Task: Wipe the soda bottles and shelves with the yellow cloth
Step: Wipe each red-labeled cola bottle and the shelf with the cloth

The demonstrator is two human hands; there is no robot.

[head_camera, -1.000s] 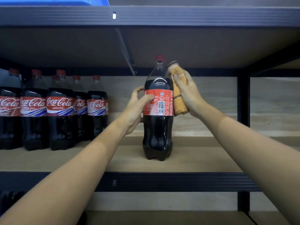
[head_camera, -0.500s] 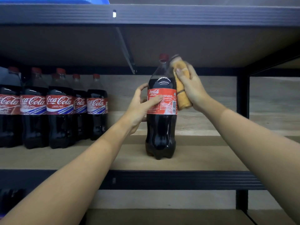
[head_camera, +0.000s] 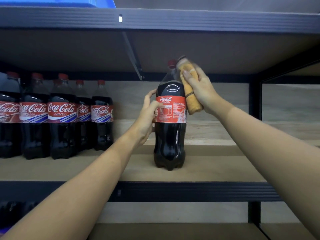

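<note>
One soda bottle (head_camera: 170, 129) upright mid-frame on shelf (head_camera: 216, 167), left hand (head_camera: 147, 118) gripping its label, right hand (head_camera: 201, 91) pressing folded yellow cloth (head_camera: 191, 97) against its neck, fingers curled round the cloth.

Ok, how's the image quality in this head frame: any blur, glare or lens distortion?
Head view: motion blur smears the top of the yellow cloth and the right hand; the left hand is slightly soft. Highlights glint on the held bottle. The lighting is dim, the underside of the upper shelf dark. Wide-angle distortion bows the shelf edges.
</note>
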